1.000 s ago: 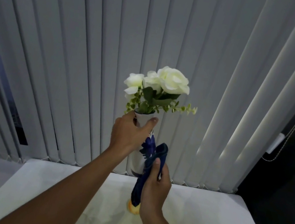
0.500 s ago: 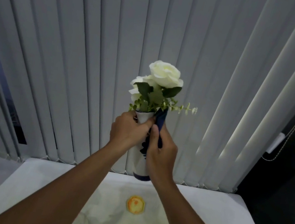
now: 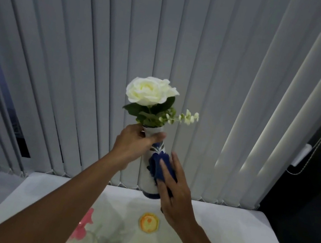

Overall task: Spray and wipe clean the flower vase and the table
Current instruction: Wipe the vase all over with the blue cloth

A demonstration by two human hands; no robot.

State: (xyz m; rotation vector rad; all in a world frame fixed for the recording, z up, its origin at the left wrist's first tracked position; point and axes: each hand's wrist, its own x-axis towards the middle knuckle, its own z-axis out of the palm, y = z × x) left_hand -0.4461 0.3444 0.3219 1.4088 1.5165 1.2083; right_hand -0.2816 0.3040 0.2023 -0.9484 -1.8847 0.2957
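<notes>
Behind everything, pale grey vertical blinds [image 3: 100, 68] fill the background, hems ending just above the desk's far edge. Below them, white glossy desk [image 3: 241, 242], dim light, reflections on its surface. Held above the far part of the desk, clear of the surface as far as can be told: tall white ceramic vase with dark blue leaf pattern [image 3: 147, 174], slightly tilted, mouth leaning left. Large cream-white artificial rose with green leaves and a small budded sprig [image 3: 149, 91] stands in the vase mouth. Left hand [image 3: 131, 146] has its grip closed around the vase neck, thumb across the front just under the rim. Right hand [image 3: 175, 190] lies flat, fingers spread, its grip not closed round anything; it presses a folded dark blue cloth [image 3: 160, 164] against the right side of the vase body. Near the desk centre, a small round yellow-orange mark or object [image 3: 148, 222]; cannot tell which. At lower left, a clear bottle with pink top [image 3: 84, 230], blurred, partly behind the left forearm.
</notes>
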